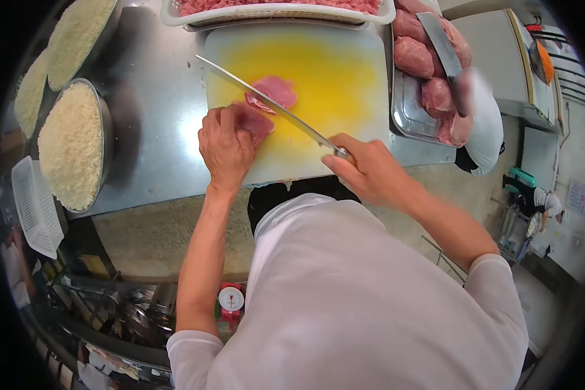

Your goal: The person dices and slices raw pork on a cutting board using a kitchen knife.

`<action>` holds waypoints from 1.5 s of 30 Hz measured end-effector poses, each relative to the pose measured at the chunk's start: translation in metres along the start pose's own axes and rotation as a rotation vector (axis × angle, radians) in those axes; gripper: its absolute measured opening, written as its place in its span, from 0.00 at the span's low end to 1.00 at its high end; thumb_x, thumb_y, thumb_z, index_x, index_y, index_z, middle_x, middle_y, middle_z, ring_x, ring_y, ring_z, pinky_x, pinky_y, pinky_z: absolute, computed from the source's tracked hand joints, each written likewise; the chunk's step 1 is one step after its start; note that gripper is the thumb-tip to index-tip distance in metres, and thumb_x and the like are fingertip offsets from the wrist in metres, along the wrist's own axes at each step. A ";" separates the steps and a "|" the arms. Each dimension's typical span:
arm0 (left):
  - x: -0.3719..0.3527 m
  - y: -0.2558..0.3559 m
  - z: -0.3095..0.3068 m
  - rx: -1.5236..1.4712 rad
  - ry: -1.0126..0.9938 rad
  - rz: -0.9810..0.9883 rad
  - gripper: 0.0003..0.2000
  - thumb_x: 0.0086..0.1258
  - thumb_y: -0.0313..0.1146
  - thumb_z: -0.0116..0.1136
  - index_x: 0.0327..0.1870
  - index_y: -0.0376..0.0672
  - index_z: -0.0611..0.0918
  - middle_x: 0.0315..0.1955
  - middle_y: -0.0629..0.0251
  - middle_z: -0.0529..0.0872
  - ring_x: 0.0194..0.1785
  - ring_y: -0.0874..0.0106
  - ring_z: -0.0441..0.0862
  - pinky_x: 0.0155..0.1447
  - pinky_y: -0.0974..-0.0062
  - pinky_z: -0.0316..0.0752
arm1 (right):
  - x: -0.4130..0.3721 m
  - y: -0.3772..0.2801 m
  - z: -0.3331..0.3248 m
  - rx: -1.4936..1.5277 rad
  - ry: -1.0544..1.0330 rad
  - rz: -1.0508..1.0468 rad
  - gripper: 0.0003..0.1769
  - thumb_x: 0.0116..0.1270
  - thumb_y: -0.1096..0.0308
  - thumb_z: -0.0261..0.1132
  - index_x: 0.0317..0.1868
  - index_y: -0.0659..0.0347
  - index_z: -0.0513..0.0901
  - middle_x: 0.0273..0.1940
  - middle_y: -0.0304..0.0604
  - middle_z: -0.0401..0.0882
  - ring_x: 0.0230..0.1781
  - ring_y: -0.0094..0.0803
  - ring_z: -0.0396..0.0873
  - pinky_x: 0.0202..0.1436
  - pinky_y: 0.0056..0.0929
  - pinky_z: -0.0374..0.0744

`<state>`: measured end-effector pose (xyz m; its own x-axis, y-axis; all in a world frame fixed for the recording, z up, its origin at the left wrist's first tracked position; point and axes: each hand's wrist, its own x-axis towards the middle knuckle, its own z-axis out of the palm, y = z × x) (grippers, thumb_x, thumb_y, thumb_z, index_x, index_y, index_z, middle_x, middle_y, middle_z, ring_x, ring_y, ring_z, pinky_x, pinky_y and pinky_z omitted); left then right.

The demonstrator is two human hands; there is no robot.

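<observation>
My left hand [227, 146] presses down with bent fingers on a block of raw pink meat [255, 123] on a white cutting board [364, 52] stained yellow in the middle. My right hand [364, 166] is closed round the handle of a long, thin-bladed knife [286, 116]. The blade slants up and left across the board, just past the block. A cut slice of meat [276, 91] lies flat beyond the block, partly covered by the blade.
Bowls of pale crumbs [71, 146] stand at the left. A white basket [279, 12] of cut meat sits behind the board. On the right, a metal tray [406, 107] holds large meat pieces, with a broad blade [441, 42] over them beside a white-clad person [484, 127].
</observation>
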<state>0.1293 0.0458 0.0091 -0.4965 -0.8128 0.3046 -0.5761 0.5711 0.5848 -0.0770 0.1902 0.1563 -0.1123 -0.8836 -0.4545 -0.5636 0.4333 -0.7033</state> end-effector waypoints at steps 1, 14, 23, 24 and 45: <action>-0.001 -0.001 0.000 -0.006 -0.004 -0.002 0.18 0.60 0.27 0.53 0.52 0.41 0.82 0.45 0.56 0.81 0.49 0.53 0.79 0.51 0.54 0.72 | -0.008 -0.003 -0.003 0.027 -0.051 0.095 0.20 0.79 0.56 0.62 0.50 0.69 0.81 0.27 0.59 0.82 0.29 0.61 0.81 0.36 0.51 0.76; 0.005 -0.004 0.003 -0.002 0.007 0.036 0.19 0.59 0.26 0.54 0.54 0.40 0.82 0.46 0.56 0.81 0.51 0.54 0.79 0.52 0.56 0.72 | 0.059 0.022 0.033 -0.001 0.051 -0.156 0.20 0.78 0.56 0.63 0.45 0.69 0.82 0.27 0.61 0.82 0.31 0.62 0.82 0.38 0.51 0.79; 0.002 0.000 -0.002 0.033 -0.053 0.013 0.19 0.58 0.27 0.55 0.52 0.42 0.82 0.42 0.58 0.80 0.47 0.54 0.78 0.49 0.55 0.71 | 0.054 0.012 0.041 -0.012 -0.050 -0.101 0.21 0.81 0.54 0.60 0.45 0.70 0.78 0.25 0.62 0.75 0.26 0.56 0.77 0.34 0.49 0.74; 0.007 0.000 0.000 0.047 -0.009 0.021 0.18 0.58 0.27 0.55 0.51 0.42 0.83 0.42 0.58 0.80 0.46 0.55 0.78 0.49 0.55 0.71 | 0.068 0.018 0.051 0.001 -0.021 -0.146 0.22 0.81 0.54 0.60 0.44 0.71 0.78 0.25 0.62 0.75 0.26 0.57 0.76 0.35 0.49 0.74; -0.008 0.000 0.009 0.024 0.090 0.056 0.11 0.70 0.31 0.59 0.52 0.43 0.85 0.49 0.56 0.84 0.55 0.55 0.81 0.56 0.55 0.73 | 0.034 0.073 0.044 -0.076 0.138 -0.039 0.24 0.79 0.53 0.63 0.58 0.68 0.80 0.32 0.64 0.83 0.33 0.57 0.84 0.40 0.49 0.79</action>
<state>0.1274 0.0536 0.0003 -0.4685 -0.7862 0.4030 -0.5651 0.6173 0.5473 -0.0858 0.1993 0.0657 -0.1975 -0.9178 -0.3445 -0.6293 0.3881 -0.6733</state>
